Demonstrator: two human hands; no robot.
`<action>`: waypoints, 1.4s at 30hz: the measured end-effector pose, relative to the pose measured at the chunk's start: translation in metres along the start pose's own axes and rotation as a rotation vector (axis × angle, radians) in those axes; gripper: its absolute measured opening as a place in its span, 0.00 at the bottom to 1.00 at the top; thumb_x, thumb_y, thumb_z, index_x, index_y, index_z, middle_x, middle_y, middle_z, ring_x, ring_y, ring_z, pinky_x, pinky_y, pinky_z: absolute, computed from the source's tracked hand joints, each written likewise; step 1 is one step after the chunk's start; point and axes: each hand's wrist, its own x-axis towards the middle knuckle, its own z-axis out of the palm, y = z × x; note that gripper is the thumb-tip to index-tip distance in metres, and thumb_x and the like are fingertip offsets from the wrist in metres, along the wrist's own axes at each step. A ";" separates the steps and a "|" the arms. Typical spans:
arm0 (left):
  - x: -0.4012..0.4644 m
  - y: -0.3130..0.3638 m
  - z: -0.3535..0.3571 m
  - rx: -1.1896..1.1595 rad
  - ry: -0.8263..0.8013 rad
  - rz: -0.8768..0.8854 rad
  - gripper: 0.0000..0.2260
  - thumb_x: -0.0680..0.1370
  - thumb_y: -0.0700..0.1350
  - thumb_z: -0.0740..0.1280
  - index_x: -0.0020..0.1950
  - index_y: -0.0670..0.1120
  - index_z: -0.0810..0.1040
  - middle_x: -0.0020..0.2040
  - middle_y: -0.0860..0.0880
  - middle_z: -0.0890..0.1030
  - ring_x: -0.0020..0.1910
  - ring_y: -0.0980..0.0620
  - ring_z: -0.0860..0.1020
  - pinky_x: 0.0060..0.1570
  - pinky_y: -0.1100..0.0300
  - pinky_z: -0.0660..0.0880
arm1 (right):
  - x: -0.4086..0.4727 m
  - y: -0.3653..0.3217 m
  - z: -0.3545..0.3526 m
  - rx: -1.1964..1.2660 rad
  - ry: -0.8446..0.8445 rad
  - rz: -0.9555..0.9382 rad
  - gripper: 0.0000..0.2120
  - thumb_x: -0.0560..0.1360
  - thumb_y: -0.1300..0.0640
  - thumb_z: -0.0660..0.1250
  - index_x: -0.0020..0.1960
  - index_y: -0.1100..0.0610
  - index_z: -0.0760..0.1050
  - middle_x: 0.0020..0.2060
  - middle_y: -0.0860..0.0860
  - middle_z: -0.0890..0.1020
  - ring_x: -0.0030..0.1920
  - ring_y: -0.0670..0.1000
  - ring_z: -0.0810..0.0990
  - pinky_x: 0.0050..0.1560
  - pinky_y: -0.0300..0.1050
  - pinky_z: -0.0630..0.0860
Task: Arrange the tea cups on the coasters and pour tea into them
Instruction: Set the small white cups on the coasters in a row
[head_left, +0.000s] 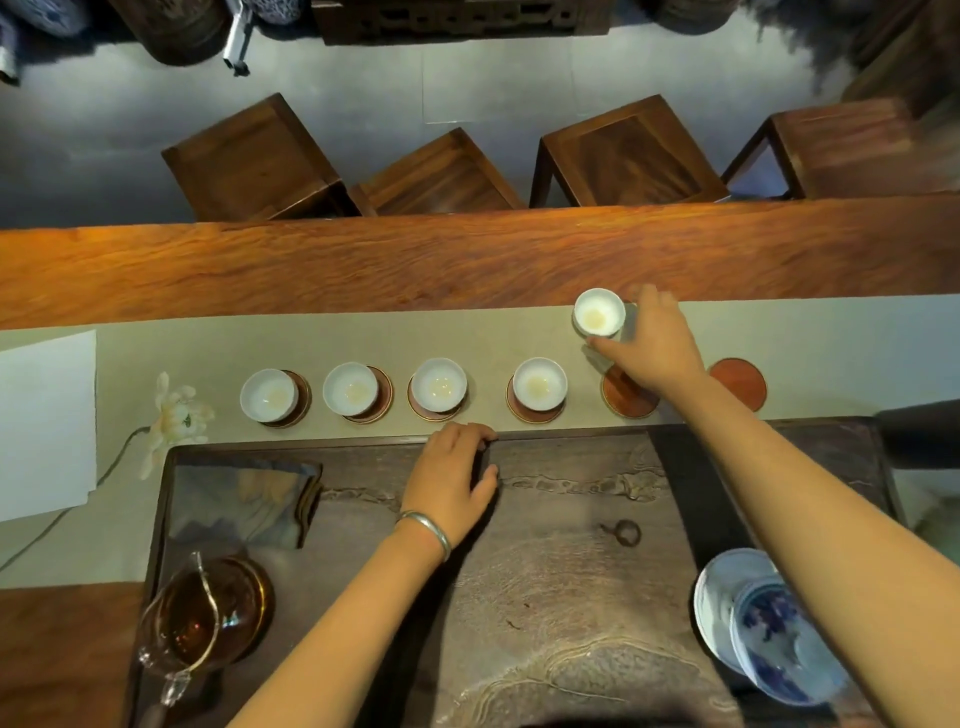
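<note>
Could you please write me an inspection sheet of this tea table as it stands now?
Surface: wooden table with a grey-green runner and a dark tea tray.
Job's things: four white cups sit on coasters; fifth cup is held above the runner; two coasters bare; glass pitcher holds dark tea.
Clutter: folded cloth, white paper, flower, blue-and-white lidded bowl.
Hands: right hand grips the fifth cup; left hand rests on the tray rim, holding nothing.
Cables: nothing seen.
Surroundings: four wooden stools beyond the table.
</note>
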 end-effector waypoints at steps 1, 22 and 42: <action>0.000 0.000 0.001 -0.012 0.017 -0.006 0.14 0.72 0.43 0.68 0.58 0.47 0.75 0.50 0.50 0.75 0.50 0.52 0.72 0.49 0.62 0.68 | 0.005 -0.001 0.000 0.007 -0.017 -0.013 0.34 0.71 0.50 0.79 0.69 0.61 0.68 0.66 0.62 0.72 0.66 0.62 0.72 0.59 0.54 0.73; 0.006 0.000 0.008 -0.078 0.104 -0.092 0.16 0.65 0.43 0.71 0.48 0.56 0.71 0.41 0.57 0.71 0.41 0.60 0.70 0.41 0.72 0.64 | 0.005 0.016 -0.007 -0.005 -0.041 -0.040 0.32 0.71 0.53 0.78 0.69 0.61 0.69 0.64 0.61 0.74 0.64 0.62 0.74 0.57 0.53 0.73; 0.004 0.005 0.009 -0.077 0.092 -0.123 0.14 0.67 0.43 0.69 0.51 0.51 0.73 0.43 0.52 0.72 0.43 0.53 0.70 0.41 0.61 0.68 | -0.059 0.029 0.002 -0.057 -0.141 0.012 0.36 0.71 0.51 0.79 0.72 0.61 0.68 0.63 0.62 0.75 0.64 0.64 0.75 0.57 0.55 0.75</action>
